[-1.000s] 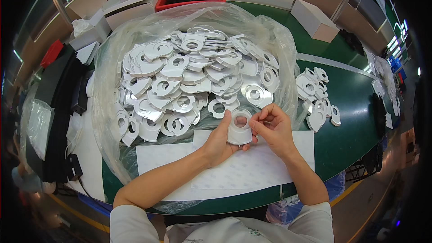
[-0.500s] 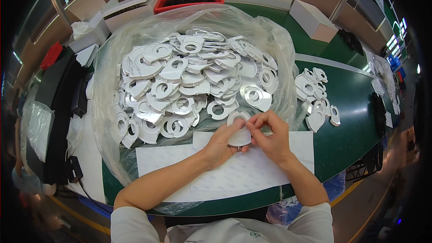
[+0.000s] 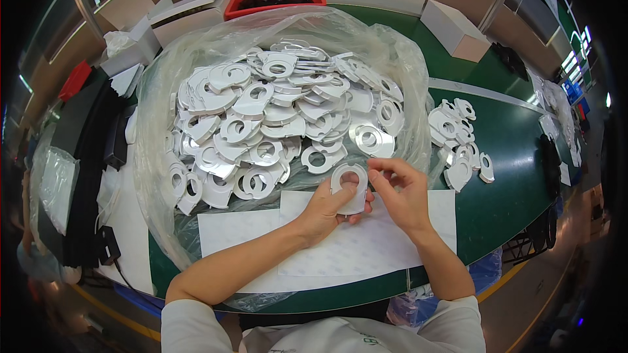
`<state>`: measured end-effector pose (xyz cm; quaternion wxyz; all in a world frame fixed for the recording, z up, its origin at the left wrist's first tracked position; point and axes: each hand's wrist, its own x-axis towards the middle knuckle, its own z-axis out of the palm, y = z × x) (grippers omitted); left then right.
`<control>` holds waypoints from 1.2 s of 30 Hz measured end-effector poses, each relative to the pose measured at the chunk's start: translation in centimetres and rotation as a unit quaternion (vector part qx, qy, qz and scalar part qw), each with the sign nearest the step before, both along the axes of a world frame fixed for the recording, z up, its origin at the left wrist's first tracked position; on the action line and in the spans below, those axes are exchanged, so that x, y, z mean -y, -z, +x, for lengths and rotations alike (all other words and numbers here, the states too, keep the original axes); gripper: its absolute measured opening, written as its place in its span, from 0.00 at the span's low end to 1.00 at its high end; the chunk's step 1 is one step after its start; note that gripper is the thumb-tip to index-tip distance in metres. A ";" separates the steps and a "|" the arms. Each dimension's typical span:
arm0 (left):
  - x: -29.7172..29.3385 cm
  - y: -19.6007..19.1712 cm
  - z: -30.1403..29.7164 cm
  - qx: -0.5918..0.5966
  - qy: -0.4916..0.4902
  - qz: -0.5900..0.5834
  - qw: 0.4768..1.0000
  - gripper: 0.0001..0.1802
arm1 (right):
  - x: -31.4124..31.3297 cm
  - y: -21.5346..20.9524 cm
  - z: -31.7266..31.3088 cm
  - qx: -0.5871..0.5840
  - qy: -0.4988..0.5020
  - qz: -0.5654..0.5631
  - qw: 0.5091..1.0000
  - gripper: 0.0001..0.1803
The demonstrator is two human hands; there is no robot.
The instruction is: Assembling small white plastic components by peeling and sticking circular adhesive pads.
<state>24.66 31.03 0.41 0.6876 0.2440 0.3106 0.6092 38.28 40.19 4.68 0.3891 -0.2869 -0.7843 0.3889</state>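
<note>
Bright even light, fisheye-bent dark rim

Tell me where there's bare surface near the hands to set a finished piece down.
The green table is bare right of the white sheet, below the small pile of ring pieces. Another bare strip lies beyond that pile, toward the white box. The clear bag of ring pieces crowds the centre; black parts crowd the left.

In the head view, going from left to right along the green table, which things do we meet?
Black cases → clear plastic bag of white ring-shaped parts → left hand holding one white part → right hand → small pile of white parts.
</note>
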 end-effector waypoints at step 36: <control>-0.3 -1.3 -0.4 0.029 0.064 -0.033 0.997 0.37 | -1.9 -0.4 1.4 0.076 -0.022 -0.091 0.993 0.07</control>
